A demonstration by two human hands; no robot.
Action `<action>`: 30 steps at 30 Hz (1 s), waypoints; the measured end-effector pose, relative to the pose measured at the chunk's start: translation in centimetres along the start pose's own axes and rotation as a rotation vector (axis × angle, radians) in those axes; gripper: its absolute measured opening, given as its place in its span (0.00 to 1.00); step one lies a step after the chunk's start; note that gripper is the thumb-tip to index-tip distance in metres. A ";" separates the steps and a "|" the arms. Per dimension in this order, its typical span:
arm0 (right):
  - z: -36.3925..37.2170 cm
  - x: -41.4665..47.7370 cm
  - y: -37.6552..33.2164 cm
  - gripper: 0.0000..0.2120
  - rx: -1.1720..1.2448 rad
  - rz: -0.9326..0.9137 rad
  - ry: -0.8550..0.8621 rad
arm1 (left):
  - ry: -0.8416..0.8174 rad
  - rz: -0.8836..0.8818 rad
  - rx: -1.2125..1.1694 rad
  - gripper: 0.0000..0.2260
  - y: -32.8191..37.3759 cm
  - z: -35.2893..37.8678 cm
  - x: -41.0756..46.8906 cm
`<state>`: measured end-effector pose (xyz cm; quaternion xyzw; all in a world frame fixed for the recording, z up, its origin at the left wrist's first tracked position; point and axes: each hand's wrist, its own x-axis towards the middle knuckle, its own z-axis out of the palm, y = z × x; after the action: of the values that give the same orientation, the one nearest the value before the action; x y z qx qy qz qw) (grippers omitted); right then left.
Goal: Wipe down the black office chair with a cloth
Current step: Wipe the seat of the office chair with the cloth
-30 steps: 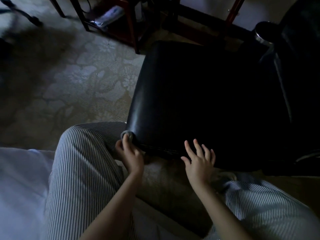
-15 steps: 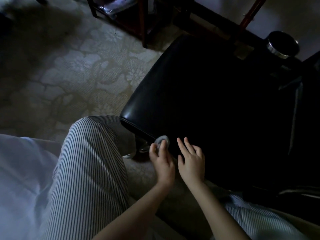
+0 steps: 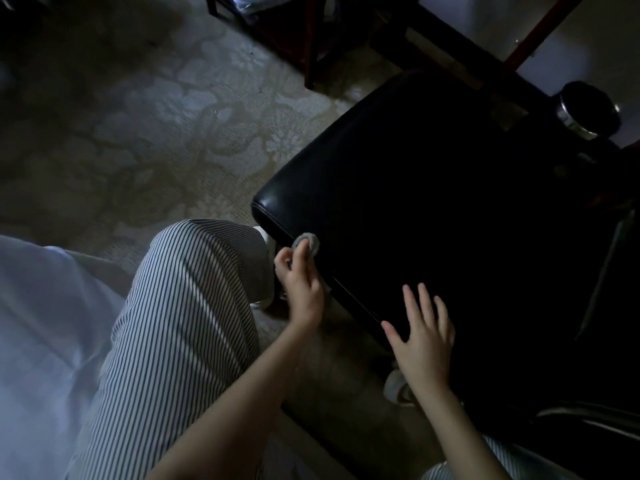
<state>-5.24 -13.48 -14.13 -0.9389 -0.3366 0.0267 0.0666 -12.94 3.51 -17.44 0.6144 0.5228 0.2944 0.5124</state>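
The left hand [image 3: 302, 289] has its fingers curled around a small cloth [image 3: 307, 242], a grey, soft-looking wad bunched into a rounded pad, and presses it against the front edge of the chair seat [image 3: 433, 202], close to the seat's near left corner. The right hand [image 3: 424, 336] lies open, fingers straight and spread, palm down on the same front edge, further along to the right and apart from the cloth.

The seat is a broad, squarish cushion with rounded corners. Its black cover is smooth and glossy like leather, with a stitched seam running along the edge just beside the cloth. Most of its surface is lost in deep shadow. At its far right side sits a round black knob [image 3: 585, 109] with a shiny metal ring.

A knee in thin-striped trousers [image 3: 187, 306] rises just left of the left hand. Further left lies pale, smooth fabric [image 3: 41, 323], softly creased. The floor [image 3: 173, 116] has a woven look and a faded flower pattern. Dark reddish wooden legs [image 3: 310, 39] stand beyond the chair.
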 end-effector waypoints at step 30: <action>-0.5 1.5 -5.0 0.27 0.127 0.212 -0.264 | -0.129 0.478 0.375 0.17 -0.8 1.5 -3.1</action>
<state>-7.20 -8.76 -12.90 -0.9514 -0.2392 0.1778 0.0778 -12.72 0.01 -18.06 0.8213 0.3749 0.2653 0.3385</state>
